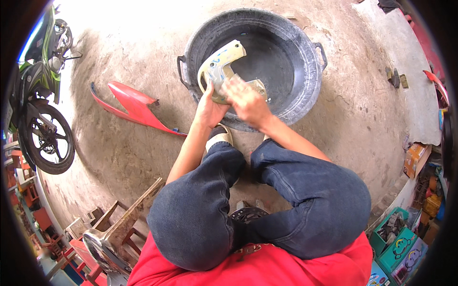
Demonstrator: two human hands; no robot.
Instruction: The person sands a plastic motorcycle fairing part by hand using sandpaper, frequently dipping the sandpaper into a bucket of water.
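Note:
A curved, cream-coloured motorcycle fairing panel (222,59) with bluish worn patches and small holes is held over the near left side of a large black basin (312,90). My left hand (210,107) grips the panel's lower left edge, thumb up against its face. Across the panel's lower part lies my right hand (248,102), its fingers smeared by motion. Whether anything is under those fingers is hidden. Dark water (272,57) appears to lie in the basin, which has a handle on each side.
A red fairing piece (136,102) lies on the concrete floor left of the basin. Beyond it stands a motorcycle (45,119). A wooden stool-like frame (124,224) is near my left knee. Boxes (400,243) and a green crate (389,229) crowd the lower right.

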